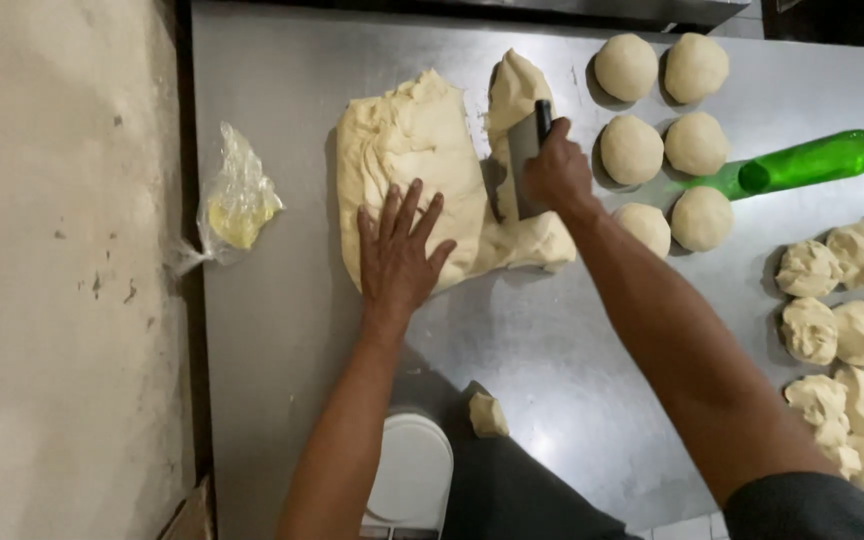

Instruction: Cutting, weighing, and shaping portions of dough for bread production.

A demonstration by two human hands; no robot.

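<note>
A big slab of pale dough (407,150) lies on the steel table (282,330). My left hand (399,255) presses flat on the slab's near edge, fingers spread. My right hand (555,170) grips a metal dough scraper (522,165) with a black handle, its blade set down into the dough between the slab and a narrower strip (517,90) on the right. Several smooth round dough balls (632,150) sit just right of the scraper.
A green bottle (817,160) lies on its side at the right. Rough dough pieces (852,330) cluster at the right edge. A small dough lump (488,415) and a white scale (410,475) sit near me. A plastic bag with yellow fat (237,205) lies at the left.
</note>
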